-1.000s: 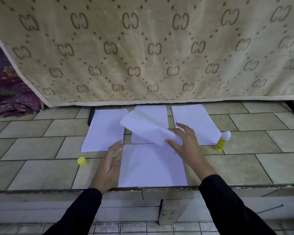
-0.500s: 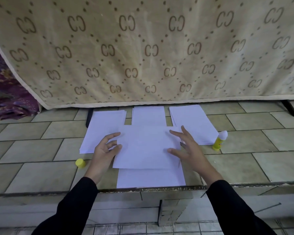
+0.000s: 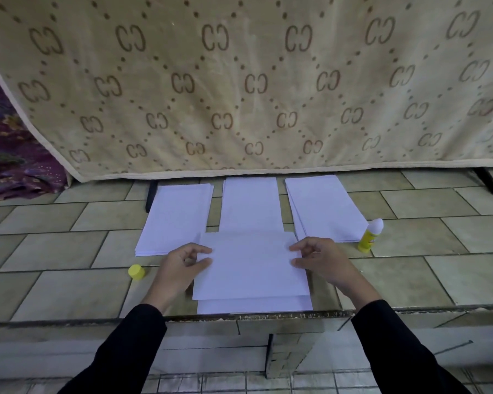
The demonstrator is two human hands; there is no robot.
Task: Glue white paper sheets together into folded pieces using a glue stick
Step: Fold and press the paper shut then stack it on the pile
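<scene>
White sheet [image 3: 251, 268] pinched, left hand [image 3: 180, 265], right hand [image 3: 323, 260]

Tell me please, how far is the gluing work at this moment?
Done: the glue stick stands uncapped, its cap lying apart. In hand: the left hand and right hand pinch the top sheet over the lower sheet, not yet aligned. Left: pressing, folding, and three stacks behind; which hold finished pieces, I cannot tell.
</scene>
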